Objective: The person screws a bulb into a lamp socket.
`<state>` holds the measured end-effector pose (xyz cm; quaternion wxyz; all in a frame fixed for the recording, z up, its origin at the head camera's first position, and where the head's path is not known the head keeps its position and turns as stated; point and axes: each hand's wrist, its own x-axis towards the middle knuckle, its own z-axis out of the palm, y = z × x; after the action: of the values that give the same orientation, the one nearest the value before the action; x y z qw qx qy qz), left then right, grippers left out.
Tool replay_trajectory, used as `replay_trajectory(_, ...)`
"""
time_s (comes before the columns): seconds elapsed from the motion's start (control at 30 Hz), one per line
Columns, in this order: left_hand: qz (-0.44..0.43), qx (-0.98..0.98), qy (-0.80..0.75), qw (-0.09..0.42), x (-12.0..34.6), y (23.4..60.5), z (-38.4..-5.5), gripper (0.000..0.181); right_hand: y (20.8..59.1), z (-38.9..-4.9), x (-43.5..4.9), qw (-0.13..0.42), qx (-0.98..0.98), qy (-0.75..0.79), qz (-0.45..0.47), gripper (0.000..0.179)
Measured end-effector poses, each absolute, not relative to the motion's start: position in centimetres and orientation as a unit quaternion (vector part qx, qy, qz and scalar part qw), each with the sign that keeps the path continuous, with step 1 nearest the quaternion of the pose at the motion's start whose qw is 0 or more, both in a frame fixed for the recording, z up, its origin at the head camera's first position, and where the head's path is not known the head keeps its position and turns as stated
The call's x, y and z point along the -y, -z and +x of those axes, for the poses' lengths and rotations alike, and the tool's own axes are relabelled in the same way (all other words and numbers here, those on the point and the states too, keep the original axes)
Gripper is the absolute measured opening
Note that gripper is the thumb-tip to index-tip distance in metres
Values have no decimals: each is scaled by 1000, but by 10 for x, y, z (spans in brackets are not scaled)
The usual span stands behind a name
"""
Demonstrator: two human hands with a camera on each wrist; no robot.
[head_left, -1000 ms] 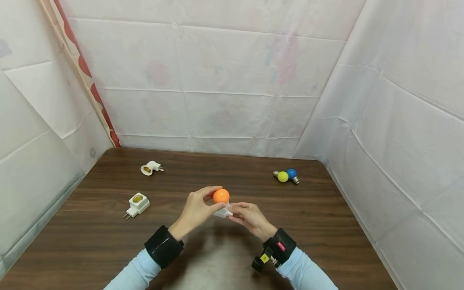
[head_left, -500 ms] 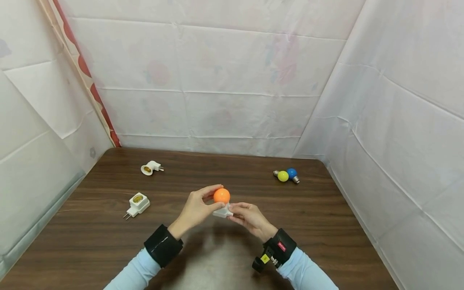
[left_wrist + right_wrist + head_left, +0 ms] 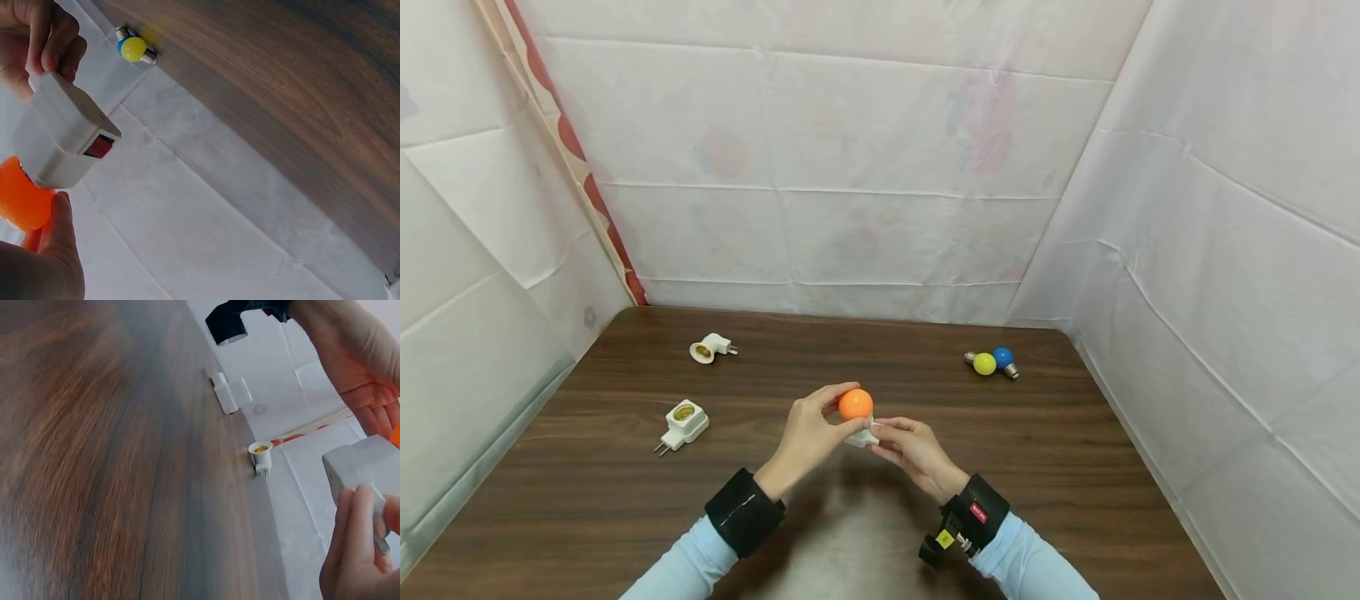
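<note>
Left: square lamp socket (image 3: 686, 423), brassy mouth up; farther, round-flanged lamp socket (image 3: 712, 347). Centre, above table (image 3: 565, 517): left hand (image 3: 808, 433) pinches orange bulb (image 3: 856, 405) at mouth of white plug-in socket (image 3: 59, 134), right hand (image 3: 917, 451) pinching latter. Far right: yellow bulb (image 3: 984, 364), blue bulb (image 3: 1002, 357).

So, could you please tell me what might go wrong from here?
The left hand pinches the round orange bulb and the right hand the white plastic plug-in socket, both above the brown wood-grain table, so a slip could drop either. The round yellow bulb and round blue bulb lie loose, so a bump might roll them.
</note>
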<state>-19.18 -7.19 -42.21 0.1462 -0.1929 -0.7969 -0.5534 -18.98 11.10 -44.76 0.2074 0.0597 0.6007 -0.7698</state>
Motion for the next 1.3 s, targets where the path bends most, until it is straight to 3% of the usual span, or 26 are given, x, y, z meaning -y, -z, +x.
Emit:
replay_trajectory(0.23, -192, 795, 565, 110, 75, 419, -190, 48, 448, -190, -113, 211, -615, 758, 48, 44)
replay_trajectory(0.47, -218, 797, 558, 74, 78, 393, -176, 44, 450, -192, -115, 221, -610, 759, 44, 42)
replay_trajectory(0.77, -253, 789, 557, 56, 85, 422, -196, 46, 453, -194, -116, 235, -607, 757, 46, 36)
replay_trajectory(1.3, -303, 771, 559, -14, 96, 425, -202, 46, 456, -192, -118, 253, -609, 751, 32, 33)
